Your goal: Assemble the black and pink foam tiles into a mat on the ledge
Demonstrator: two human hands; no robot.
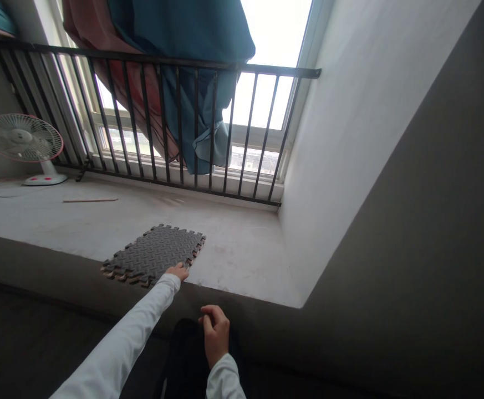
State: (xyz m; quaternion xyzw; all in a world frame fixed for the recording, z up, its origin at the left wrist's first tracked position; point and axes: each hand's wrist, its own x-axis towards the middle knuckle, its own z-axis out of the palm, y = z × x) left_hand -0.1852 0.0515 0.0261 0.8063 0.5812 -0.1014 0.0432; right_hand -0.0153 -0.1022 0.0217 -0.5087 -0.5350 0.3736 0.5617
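On concrete ledge [242, 255] — left hand [178, 271] touching foam mat [154, 255]

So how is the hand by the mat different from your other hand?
The left hand stretches far out, with its fingers at the edge of the gray foam mat on the ledge, while the right hand is close to the body. The left hand is flatter; the right hand is curled and touches no mat. Both hands come out of white sleeves.
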